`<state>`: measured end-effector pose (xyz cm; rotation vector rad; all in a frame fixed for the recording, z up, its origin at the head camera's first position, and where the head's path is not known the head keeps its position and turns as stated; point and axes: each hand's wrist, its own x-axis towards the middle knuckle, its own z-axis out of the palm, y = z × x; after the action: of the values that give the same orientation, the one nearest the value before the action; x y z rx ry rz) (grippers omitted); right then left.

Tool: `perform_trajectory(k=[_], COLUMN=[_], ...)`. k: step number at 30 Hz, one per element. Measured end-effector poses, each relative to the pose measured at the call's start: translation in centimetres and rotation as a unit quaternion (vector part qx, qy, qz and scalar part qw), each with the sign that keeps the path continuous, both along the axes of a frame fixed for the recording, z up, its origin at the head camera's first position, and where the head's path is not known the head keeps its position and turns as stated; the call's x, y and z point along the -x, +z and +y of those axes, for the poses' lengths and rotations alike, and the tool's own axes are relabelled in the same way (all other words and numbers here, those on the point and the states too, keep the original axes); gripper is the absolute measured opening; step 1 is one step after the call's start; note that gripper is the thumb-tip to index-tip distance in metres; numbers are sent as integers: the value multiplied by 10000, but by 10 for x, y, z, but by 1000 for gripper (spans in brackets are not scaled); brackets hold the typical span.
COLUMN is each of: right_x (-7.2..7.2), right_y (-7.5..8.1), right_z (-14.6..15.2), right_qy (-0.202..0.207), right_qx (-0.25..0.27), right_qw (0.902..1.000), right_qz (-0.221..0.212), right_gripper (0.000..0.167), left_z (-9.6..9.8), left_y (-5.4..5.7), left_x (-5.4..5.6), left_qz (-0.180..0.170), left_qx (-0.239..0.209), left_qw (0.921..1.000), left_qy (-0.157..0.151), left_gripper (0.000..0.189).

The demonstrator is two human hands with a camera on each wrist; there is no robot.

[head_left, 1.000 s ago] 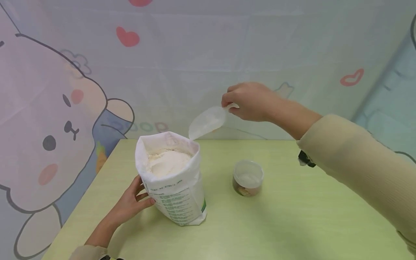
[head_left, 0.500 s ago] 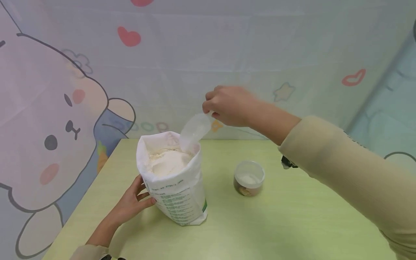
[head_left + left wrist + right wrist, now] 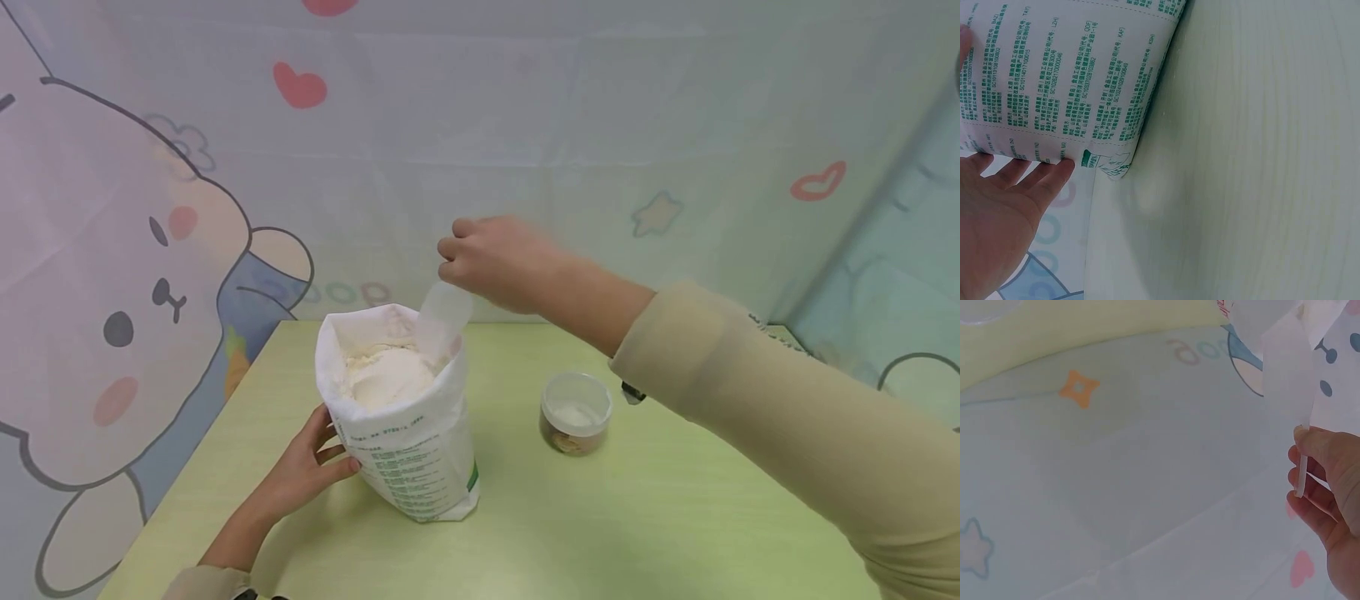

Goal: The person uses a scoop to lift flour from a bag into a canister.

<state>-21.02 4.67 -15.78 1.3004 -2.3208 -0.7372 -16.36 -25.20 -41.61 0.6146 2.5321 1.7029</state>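
A white woven bag (image 3: 420, 458) with green print stands upright with its top gaping. Cream-white powder (image 3: 390, 375), which looks like flour, fills it most of the way. My left hand (image 3: 303, 471) rests against the bag's left side, thumb on the printed face and fairly straight fingers along the edge. Above the bag's right rim, my right hand (image 3: 495, 258) pinches the handle of a translucent white scoop (image 3: 444, 317). The scoop points steeply down inside the mouth, near the powder; whether its tip touches is unclear. In the right wrist view, thumb and fingers hold the thin handle (image 3: 1302, 475).
To the bag's right, a clear round tub (image 3: 576, 408) with a brownish lower part stands on the light green-yellow table (image 3: 637, 517). Behind the table hangs a cartoon-printed cloth (image 3: 450, 108).
My right hand has moved left and slightly down, bringing the scoop from above the rim into the bag's mouth and tipping it steeper. The left hand and bag have stayed put.
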Motion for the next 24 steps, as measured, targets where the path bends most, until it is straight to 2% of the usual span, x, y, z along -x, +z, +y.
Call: perform_trajectory(k=[6, 11, 16, 24], right_x=[-4, -8, -8, -6], right_y=[-7, -12, -18, -28], right_z=[-8, -14, -19, -22], right_qy=[310, 347, 213, -5], right_qx=[-99, -265, -403, -286], right_qw=[9988, 9975, 9979, 9995], right_qz=[366, 564, 463, 126], right_gripper=[22, 17, 18, 22], left_z=[0, 1, 1, 1], left_y=[0, 1, 1, 0], left_x=[0, 0, 1, 1], left_qz=[8, -3, -5, -17], left_qx=[-2, 7, 18, 31], left_qw=[10000, 10000, 10000, 10000], left_qy=[-28, -20, -26, -4], left_gripper=[84, 85, 85, 85])
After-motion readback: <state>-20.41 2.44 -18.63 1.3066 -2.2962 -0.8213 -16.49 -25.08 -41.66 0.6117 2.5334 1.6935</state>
